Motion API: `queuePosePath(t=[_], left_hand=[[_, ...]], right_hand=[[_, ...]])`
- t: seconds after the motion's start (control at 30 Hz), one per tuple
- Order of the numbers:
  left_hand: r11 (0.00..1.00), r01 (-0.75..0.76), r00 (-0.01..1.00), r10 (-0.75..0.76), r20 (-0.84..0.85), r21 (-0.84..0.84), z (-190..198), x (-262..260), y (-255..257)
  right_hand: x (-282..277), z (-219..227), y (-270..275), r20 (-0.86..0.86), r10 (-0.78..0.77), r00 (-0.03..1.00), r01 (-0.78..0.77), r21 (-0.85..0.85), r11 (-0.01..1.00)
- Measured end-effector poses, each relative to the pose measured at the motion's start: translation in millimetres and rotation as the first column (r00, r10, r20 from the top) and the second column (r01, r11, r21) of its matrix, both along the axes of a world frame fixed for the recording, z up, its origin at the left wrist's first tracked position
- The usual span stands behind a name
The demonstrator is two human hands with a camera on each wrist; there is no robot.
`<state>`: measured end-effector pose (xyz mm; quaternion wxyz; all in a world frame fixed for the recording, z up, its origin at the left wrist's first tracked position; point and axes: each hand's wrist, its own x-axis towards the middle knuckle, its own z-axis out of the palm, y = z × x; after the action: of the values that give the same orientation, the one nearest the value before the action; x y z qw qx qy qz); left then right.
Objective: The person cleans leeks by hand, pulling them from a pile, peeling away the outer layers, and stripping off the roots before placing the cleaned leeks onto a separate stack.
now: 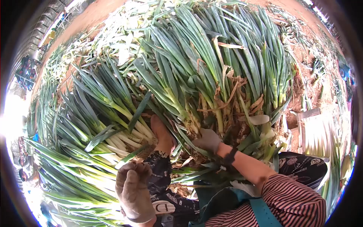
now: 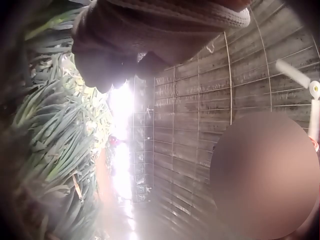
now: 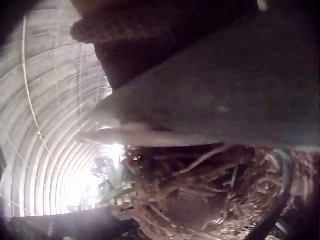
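Note:
In the head view the gloved right hand [image 1: 207, 140] is at the root end of a green onion bundle [image 1: 191, 123], its fingers partly hidden among stalks and dry leaves. Roots [image 3: 200, 195] fill the lower part of the right wrist view, close to that hand. The gloved left hand [image 1: 135, 191] is raised above the person's leg, fingers curled with nothing visible in them. Its glove [image 2: 135, 45] spans the top of the left wrist view.
Trimmed onions [image 1: 113, 143] with pale stems lie at the left. A large heap [image 1: 227, 49] stands ahead. A bare foot [image 1: 162, 132] is between the piles. At the right, a crate [image 1: 317, 134] holds white stalks.

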<state>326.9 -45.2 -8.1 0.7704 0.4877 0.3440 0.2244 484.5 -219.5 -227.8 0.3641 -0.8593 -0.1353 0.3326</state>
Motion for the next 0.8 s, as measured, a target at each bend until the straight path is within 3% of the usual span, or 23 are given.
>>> queuePosePath(t=[0.07, 0.17, 0.23, 0.3, 0.33, 0.37, 0.43, 0.5, 0.53, 0.6, 0.63, 0.67, 0.7, 0.73, 0.77, 0.8], left_hand=[[0.999, 0.039, 0.999, -0.038, -0.02, 0.03, -5, 0, -2], [0.994, 0.08, 0.993, -0.073, -0.093, 0.079, -16, 5, -4], [0.977, 0.139, 0.971, -0.103, -0.214, 0.16, -18, 12, -12], [0.933, 0.305, 0.949, -0.279, -0.148, 0.191, -27, 13, -14], [0.868, 0.366, 0.93, -0.326, -0.171, 0.335, -21, 19, -21], [0.938, 0.343, 0.931, -0.332, -0.152, 0.047, -10, 20, -38], [0.952, 0.292, 0.955, -0.295, 0.016, 0.095, -13, 23, -57], [0.931, 0.36, 0.908, -0.363, 0.208, 0.056, 10, 21, -78], [0.941, 0.332, 0.932, -0.338, 0.13, 0.071, 21, 19, -87], [0.955, 0.251, 0.967, -0.253, -0.006, 0.156, 48, 21, -108], [0.959, 0.237, 0.971, -0.239, -0.004, 0.154, 44, 21, -111], [0.75, 0.316, 0.939, -0.334, -0.079, 0.582, 15, 18, -96], [0.367, 0.326, 0.909, -0.375, -0.183, 0.871, -8, 19, -82], [0.949, 0.217, 0.952, -0.257, 0.167, 0.227, 11, 18, -117], [0.501, 0.238, 0.956, -0.271, -0.111, 0.832, 20, 11, -127], [0.786, 0.306, 0.951, -0.276, -0.139, 0.538, 13, 9, -137]], right_hand=[[-19, 19, -17, -0.043, -0.102, 0.994, 0.108, 0.184, 0.977], [-42, 81, -34, 0.006, -0.041, 0.999, 0.039, 0.235, 0.971], [-57, 101, -47, 0.045, 0.071, 0.996, -0.077, 0.16, 0.984], [-76, 133, -63, 0.162, 0.121, 0.979, -0.147, 0.163, 0.976], [-84, 151, -69, 0.445, 0.388, 0.807, -0.436, 0.008, 0.9], [-88, 165, -75, 0.624, 0.601, 0.499, -0.601, -0.249, 0.759], [-97, 173, -85, 0.738, 0.405, 0.539, -0.445, -0.159, 0.881], [-98, 180, -99, 0.791, 0.045, 0.611, -0.149, 0.059, 0.987], [-92, 169, -102, 0.863, -0.023, 0.505, -0.08, 0.074, 0.994], [-94, 103, -107, 0.752, 0.05, 0.657, -0.188, 0.099, 0.977], [-99, 115, -111, 0.584, -0.049, 0.81, -0.119, 0.246, 0.962], [-103, 130, -115, 0.371, -0.165, 0.914, 0.006, 0.394, 0.919], [-108, 145, -119, 0.152, -0.277, 0.949, 0.168, 0.5, 0.85], [-116, 166, -127, 0.196, -0.323, 0.926, 0.22, 0.415, 0.883], [-122, 180, -133, 0.239, -0.362, 0.901, 0.277, 0.325, 0.904], [-125, 188, -137, 0.21, -0.41, 0.888, 0.316, 0.372, 0.873]])
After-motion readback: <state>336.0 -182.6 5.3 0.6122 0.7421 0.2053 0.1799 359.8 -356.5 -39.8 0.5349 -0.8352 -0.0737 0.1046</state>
